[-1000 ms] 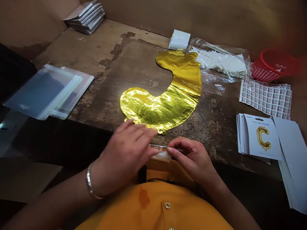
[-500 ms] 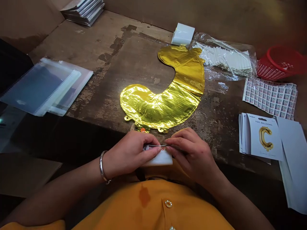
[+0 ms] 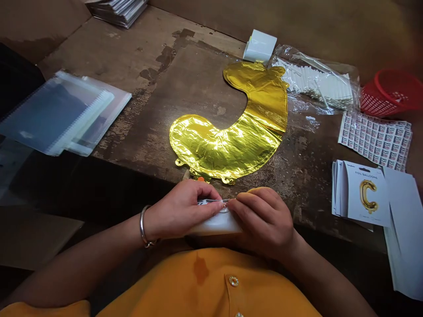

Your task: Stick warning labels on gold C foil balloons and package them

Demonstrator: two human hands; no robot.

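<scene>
At the table's front edge, my left hand (image 3: 187, 204) pinches the upper edge of a white packet (image 3: 218, 226) with small printed marks, thumb against fingers. My right hand (image 3: 264, 215) is closed at the same edge, its fingertips almost meeting the left thumb. A thin edge shows between the fingertips; the rest of the packet hangs below, partly hidden by the hands. Just beyond them lies a flat, shiny gold foil balloon (image 3: 228, 147), curved like a C, with small tabs along its rim. A small orange spot (image 3: 201, 179) shows beside its near tabs.
Clear plastic sleeves (image 3: 62, 114) lie at the left. On the right are folded balloon cards (image 3: 368, 193), a sticker sheet (image 3: 375, 140), a red basket (image 3: 386, 94) and a bag of white sticks (image 3: 313, 83). A paper stack (image 3: 117, 11) sits at the back left.
My right fingers have closed in further along the packet's edge, and the hand has turned slightly. The left hand keeps its pinch. The whole view has shifted a little.
</scene>
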